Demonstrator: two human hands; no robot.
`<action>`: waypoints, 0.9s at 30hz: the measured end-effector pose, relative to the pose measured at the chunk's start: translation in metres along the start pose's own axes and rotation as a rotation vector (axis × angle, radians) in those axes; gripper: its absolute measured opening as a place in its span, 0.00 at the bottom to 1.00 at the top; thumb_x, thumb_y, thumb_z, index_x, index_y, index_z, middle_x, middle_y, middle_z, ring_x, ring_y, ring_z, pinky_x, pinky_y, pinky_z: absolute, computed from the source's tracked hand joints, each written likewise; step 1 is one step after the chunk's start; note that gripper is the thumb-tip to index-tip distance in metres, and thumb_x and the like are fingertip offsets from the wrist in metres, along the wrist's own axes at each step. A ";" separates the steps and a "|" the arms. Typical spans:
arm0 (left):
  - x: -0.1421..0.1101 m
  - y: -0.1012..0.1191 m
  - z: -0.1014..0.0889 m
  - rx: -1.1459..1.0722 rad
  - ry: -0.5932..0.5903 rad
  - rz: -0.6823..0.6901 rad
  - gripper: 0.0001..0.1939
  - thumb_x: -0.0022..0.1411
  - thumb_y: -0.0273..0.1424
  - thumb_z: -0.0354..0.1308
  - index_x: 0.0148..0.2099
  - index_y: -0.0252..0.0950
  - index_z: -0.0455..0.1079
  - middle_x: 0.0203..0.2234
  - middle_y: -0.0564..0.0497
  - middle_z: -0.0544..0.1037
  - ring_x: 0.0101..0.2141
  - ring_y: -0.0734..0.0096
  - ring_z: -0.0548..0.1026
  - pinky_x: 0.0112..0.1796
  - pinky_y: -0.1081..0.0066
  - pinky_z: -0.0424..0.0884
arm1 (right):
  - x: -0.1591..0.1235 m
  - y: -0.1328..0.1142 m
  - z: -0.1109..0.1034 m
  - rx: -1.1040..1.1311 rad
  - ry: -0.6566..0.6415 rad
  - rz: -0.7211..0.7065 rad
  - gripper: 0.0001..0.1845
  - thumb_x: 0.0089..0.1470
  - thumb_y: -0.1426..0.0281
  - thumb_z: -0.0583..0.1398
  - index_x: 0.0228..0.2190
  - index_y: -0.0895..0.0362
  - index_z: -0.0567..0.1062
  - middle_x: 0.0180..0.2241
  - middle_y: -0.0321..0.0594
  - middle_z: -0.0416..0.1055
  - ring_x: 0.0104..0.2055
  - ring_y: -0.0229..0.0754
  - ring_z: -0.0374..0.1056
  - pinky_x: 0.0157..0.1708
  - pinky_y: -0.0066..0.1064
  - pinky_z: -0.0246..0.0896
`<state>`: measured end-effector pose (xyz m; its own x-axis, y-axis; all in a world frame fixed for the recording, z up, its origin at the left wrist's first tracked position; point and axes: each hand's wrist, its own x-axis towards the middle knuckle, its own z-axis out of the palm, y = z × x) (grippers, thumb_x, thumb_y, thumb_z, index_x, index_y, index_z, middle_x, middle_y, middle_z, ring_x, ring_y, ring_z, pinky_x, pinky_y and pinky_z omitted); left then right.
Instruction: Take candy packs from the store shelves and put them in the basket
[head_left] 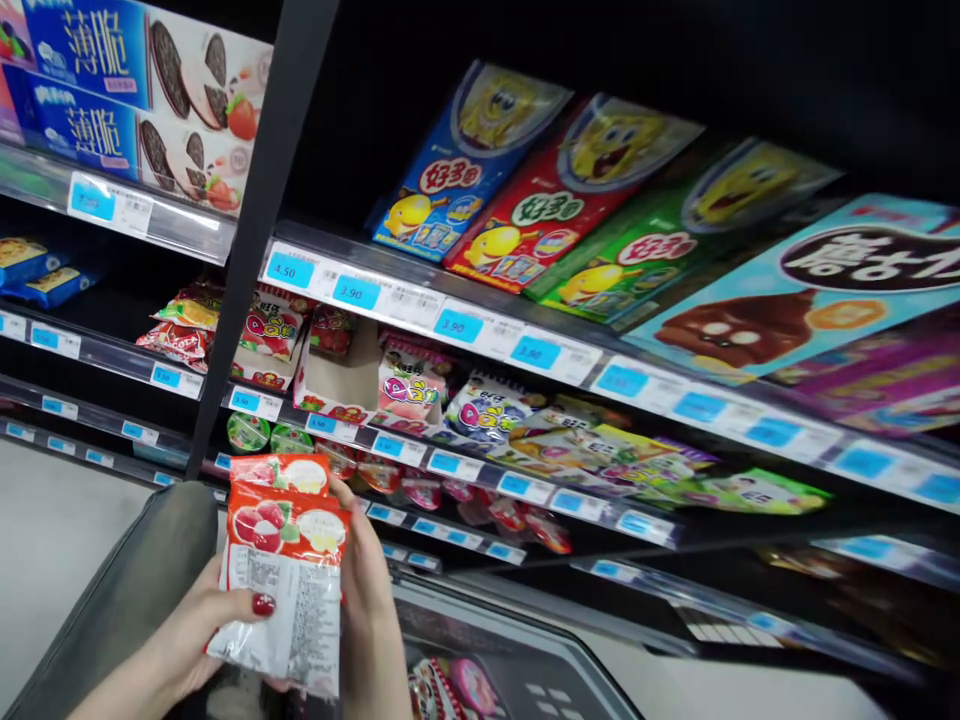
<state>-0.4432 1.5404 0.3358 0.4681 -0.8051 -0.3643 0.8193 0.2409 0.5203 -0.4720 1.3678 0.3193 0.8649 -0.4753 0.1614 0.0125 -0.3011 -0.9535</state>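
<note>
Low in front of me are stacked red-and-white candy packets [281,570], with fruit that looks like lychee printed on them and small text on the white part. My left hand [217,610] pinches their lower left side, its thumb lying across the front. Along the right edge, my right hand [369,560] is wrapped round the packets, most of its fingers hidden behind them. Beyond the hands, a shelf holds a display carton [337,380] and more candy packets [411,385].
Cookie boxes [97,130] stand at upper left, past a dark shelf post [281,120]. Cartoon snack boxes [510,220] line the upper shelf above a price-tag rail [450,322]. A dark basket [555,650] with packets inside sits below right. My knee [142,580] is at left.
</note>
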 end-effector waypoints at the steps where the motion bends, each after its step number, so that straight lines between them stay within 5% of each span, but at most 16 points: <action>1: -0.001 0.002 0.002 0.006 0.051 0.014 0.24 0.42 0.27 0.65 0.45 0.32 0.69 0.33 0.42 0.80 0.27 0.56 0.78 0.21 0.65 0.74 | -0.007 -0.004 -0.005 0.164 0.040 0.005 0.28 0.59 0.51 0.37 0.46 0.53 0.64 0.43 0.51 0.69 0.40 0.49 0.69 0.35 0.42 0.64; 3: -0.002 0.004 0.004 0.010 0.135 0.045 0.21 0.41 0.27 0.66 0.41 0.32 0.69 0.31 0.44 0.80 0.25 0.57 0.78 0.22 0.62 0.75 | -0.023 -0.015 -0.010 0.360 0.122 -0.021 0.23 0.56 0.49 0.47 0.43 0.51 0.65 0.45 0.48 0.65 0.41 0.49 0.68 0.38 0.42 0.64; 7: 0.000 0.005 0.007 0.009 0.208 0.081 0.20 0.40 0.27 0.67 0.39 0.34 0.70 0.28 0.47 0.80 0.24 0.59 0.77 0.21 0.64 0.75 | -0.053 -0.035 -0.006 0.046 0.188 -0.041 0.13 0.50 0.59 0.59 0.35 0.53 0.69 0.41 0.43 0.62 0.42 0.46 0.66 0.40 0.36 0.63; 11: 0.001 0.002 0.007 0.014 0.227 0.075 0.19 0.42 0.28 0.67 0.40 0.33 0.72 0.29 0.47 0.80 0.25 0.61 0.78 0.21 0.70 0.74 | -0.061 -0.042 -0.003 -0.169 0.139 0.006 0.10 0.48 0.61 0.60 0.31 0.54 0.70 0.32 0.39 0.66 0.35 0.43 0.65 0.34 0.32 0.61; 16: 0.003 0.001 0.004 0.031 0.241 0.075 0.23 0.43 0.34 0.68 0.43 0.33 0.71 0.32 0.44 0.81 0.29 0.56 0.78 0.20 0.69 0.74 | -0.066 -0.038 0.000 -0.073 0.019 0.224 0.11 0.50 0.59 0.58 0.28 0.55 0.69 0.24 0.35 0.69 0.26 0.40 0.63 0.26 0.28 0.57; 22: 0.011 -0.003 -0.008 -0.002 0.180 0.093 0.27 0.40 0.33 0.71 0.45 0.32 0.72 0.35 0.43 0.81 0.41 0.54 0.77 0.42 0.64 0.73 | -0.078 -0.029 0.010 0.081 0.177 0.230 0.11 0.55 0.60 0.55 0.28 0.54 0.66 0.25 0.33 0.65 0.28 0.38 0.60 0.28 0.27 0.56; 27: 0.014 -0.009 -0.015 0.023 0.171 0.073 0.32 0.40 0.36 0.71 0.48 0.33 0.70 0.38 0.42 0.80 0.40 0.52 0.77 0.37 0.63 0.76 | -0.079 -0.028 0.009 0.113 0.287 0.202 0.12 0.55 0.61 0.55 0.25 0.54 0.62 0.25 0.33 0.60 0.27 0.38 0.56 0.28 0.27 0.54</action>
<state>-0.4393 1.5351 0.3142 0.5771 -0.6814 -0.4502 0.7744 0.2815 0.5666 -0.5365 1.4214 0.3313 0.6798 -0.7332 0.0165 -0.0747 -0.0916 -0.9930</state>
